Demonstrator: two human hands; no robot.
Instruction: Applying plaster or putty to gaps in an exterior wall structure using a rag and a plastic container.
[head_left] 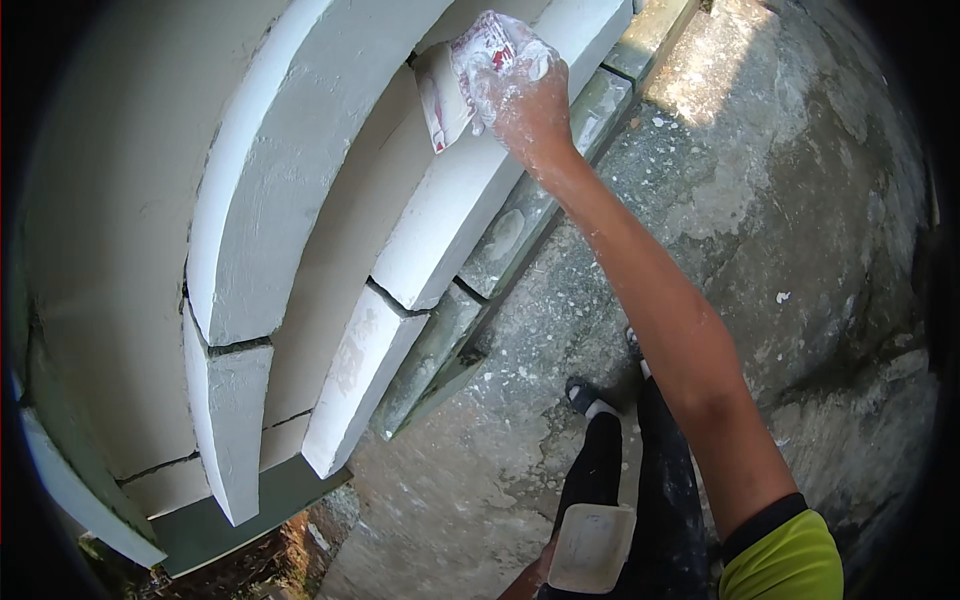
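My right hand (520, 95), smeared with white paste, is closed around a flat whitish piece with reddish marks (443, 97). The piece is partly hidden by the fingers, and its exact kind cannot be made out. Its lower end hangs beside a white-painted raised ledge (460, 205). Low in the picture, a shallow rectangular pale tub (592, 548) is in front of my legs. My left hand (546, 562) holds it at its left side, with most of the fingers hidden.
Stepped white bands (290, 160) curve along the wall on the left, split by dark joints. Grey-green slabs (510, 235) edge the lowest step. Stained concrete floor (800, 240) spreads to the right, under my sandalled foot (580, 395). Soil and debris (290, 555) lie at lower left.
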